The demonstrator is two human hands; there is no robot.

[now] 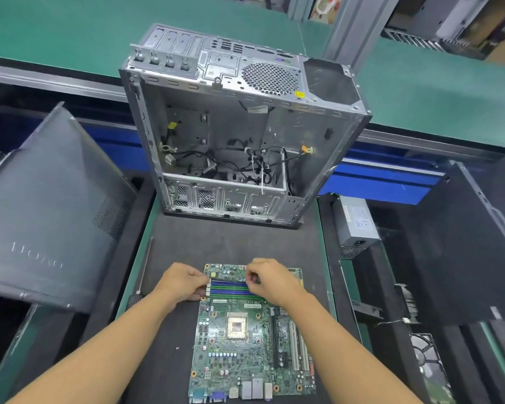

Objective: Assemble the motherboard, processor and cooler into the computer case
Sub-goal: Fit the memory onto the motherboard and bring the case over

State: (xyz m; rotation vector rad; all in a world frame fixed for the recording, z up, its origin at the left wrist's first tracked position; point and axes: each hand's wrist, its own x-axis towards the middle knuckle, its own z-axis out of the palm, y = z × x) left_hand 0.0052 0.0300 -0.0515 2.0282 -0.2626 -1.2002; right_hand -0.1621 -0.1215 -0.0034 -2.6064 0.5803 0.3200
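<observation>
Flat on a dark work mat (231,243), the green rectangular motherboard (245,351) lies with its long axis running away from the person, port edge nearest.

Both hands meet at its far end: the left hand (184,282) rests curled fingertips on the left ends of the blue and green memory slots (229,287), grip not discernible; the right hand (271,279) pinches their right ends. Beyond the fingertips lies bare mat, then the open grey metal computer case (274,80). The square processor socket (236,326) sits behind the knuckles, uncovered.
</observation>
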